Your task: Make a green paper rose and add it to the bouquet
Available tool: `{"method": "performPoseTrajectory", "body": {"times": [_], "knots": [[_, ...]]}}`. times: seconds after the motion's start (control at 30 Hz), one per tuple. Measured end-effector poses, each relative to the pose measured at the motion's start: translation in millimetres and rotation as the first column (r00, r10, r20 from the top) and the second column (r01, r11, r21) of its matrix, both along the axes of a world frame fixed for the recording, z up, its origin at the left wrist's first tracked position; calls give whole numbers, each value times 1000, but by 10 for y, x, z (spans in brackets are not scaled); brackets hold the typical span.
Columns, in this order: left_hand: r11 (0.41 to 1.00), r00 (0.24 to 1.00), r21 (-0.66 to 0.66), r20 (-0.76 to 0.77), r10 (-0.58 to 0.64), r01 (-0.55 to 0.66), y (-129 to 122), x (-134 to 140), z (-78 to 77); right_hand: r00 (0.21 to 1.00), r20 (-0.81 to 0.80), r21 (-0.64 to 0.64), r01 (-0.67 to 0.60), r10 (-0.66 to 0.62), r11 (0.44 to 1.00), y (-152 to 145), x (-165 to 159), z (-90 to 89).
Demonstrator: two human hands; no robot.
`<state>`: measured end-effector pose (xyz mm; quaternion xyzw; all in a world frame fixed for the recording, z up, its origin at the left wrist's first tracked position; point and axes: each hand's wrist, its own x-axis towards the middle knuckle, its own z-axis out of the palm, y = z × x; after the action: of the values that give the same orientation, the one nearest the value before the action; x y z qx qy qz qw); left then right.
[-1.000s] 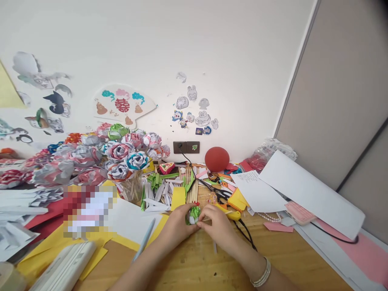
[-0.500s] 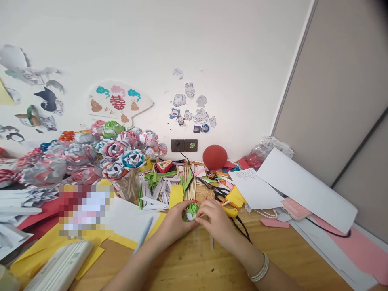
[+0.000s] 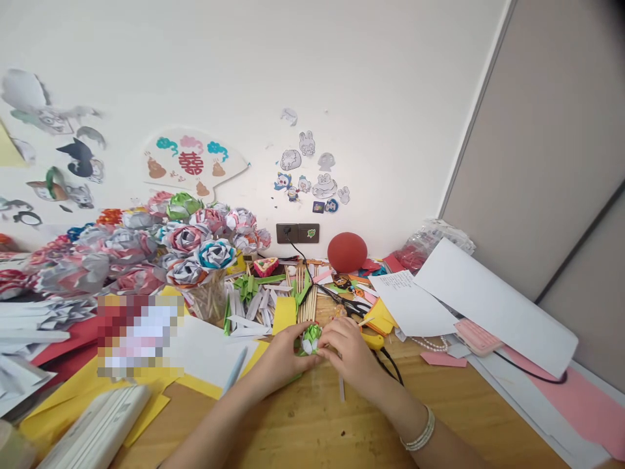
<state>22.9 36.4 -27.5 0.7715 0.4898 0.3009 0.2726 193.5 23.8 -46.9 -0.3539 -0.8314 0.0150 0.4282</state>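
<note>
A small green and white folded paper flower (image 3: pixel 311 339) is held between my hands, low over the wooden table. My left hand (image 3: pixel 286 352) curls around its left side, with thumb and fingers closed on it. From the right, my right hand (image 3: pixel 342 345) presses bent fingertips against the flower's edge; its fingers are pinched, and they partly hide the petals. Just beyond lie wooden sticks (image 3: pixel 307 306) and a yellow paper piece (image 3: pixel 284 315). Beside my right hand are a yellow-handled tool with a black cord (image 3: pixel 374 341) and black scissors (image 3: pixel 356 306).
Finished paper flowers (image 3: pixel 185 241) crowd the left back. Folded strips (image 3: pixel 251 303) lie in the middle. A red balloon-like ball (image 3: pixel 347 253) rests near the wall socket (image 3: pixel 297 233). A white board (image 3: pixel 498 306) and pink calculator-like device (image 3: pixel 477 336) are at right; a blue pen (image 3: pixel 235 369) is by my left forearm.
My hands stay around the green and white flower. It has turned slightly, showing more of its white petals, and my right fingers have shifted a little on its edge.
</note>
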Motion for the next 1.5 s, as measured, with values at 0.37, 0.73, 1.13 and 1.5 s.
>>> {"method": "performPoseTrajectory", "body": {"times": [0.37,0.73,1.13,1.5], "knots": [[1000,999,19,-40,15,-15,-8,21,13,999,52,-23,9,-8,1000,6,18,-17],[1000,999,31,-38,6,-5,-2,27,10,999,49,-79,17,-14,997,23,66,12],[998,996,51,-89,-22,27,-4,24,-18,990,126,-1,69,-69,998,15,6,-11],[997,998,68,-68,-16,20,11,23,-62,990,127,-32,68,-63,997,8,10,-2]]}}
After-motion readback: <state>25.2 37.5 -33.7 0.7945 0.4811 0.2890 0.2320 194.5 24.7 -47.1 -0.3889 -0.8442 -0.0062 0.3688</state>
